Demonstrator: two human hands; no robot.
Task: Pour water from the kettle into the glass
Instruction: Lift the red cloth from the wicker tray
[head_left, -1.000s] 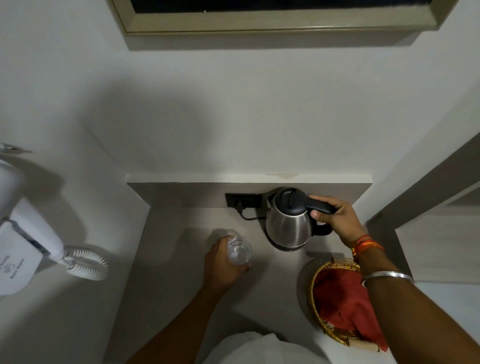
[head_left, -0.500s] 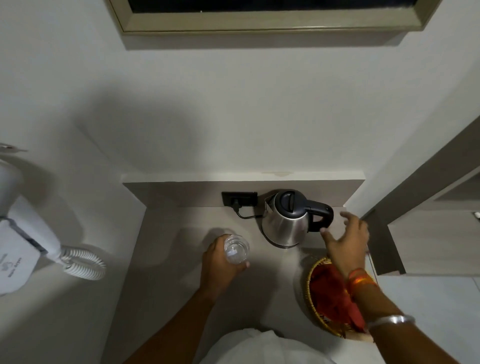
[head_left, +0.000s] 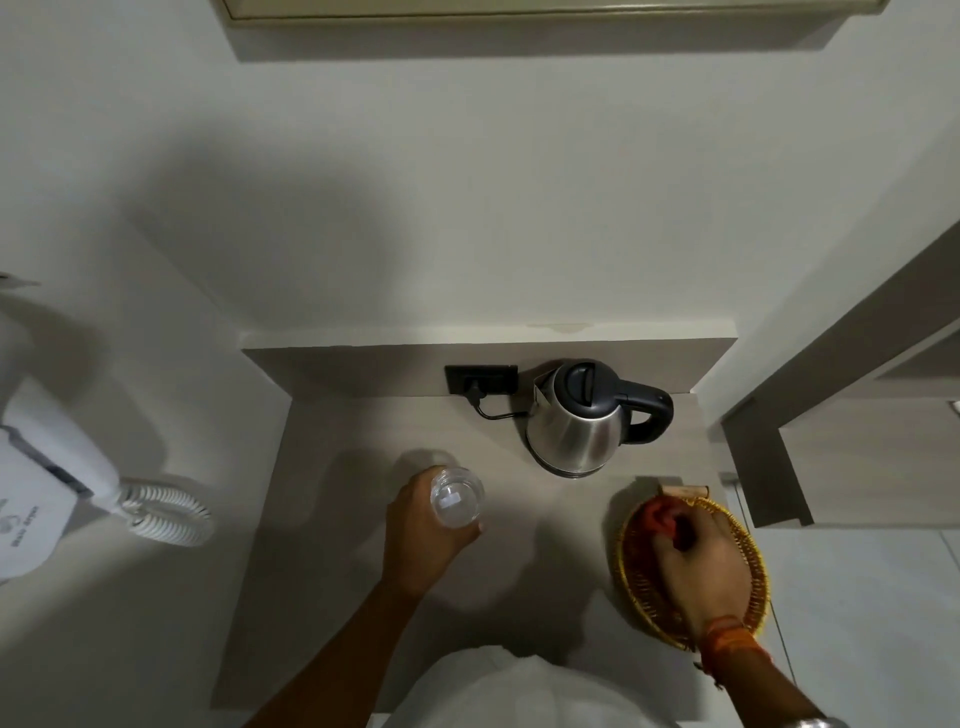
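A steel kettle (head_left: 576, 431) with a black lid and black handle stands upright on its base at the back of the counter, its spout pointing left. Nothing touches it. My left hand (head_left: 421, 535) is wrapped around a clear glass (head_left: 457, 497) that stands on the counter, left of and nearer than the kettle. My right hand (head_left: 696, 561) hovers over the basket at the right, fingers curled downward, well apart from the kettle handle; whether it grips anything there is unclear.
A gold wire basket (head_left: 756, 587) with red cloth sits at the counter's right edge. A black wall socket (head_left: 480, 379) with the kettle's cord is behind. A white wall-mounted hair dryer (head_left: 47, 499) with coiled cord hangs at left. A wall corner and ledge rise at right.
My right hand let go of the kettle handle and drew back toward me, over the basket. The kettle stands where it was. My left hand stayed on the glass.
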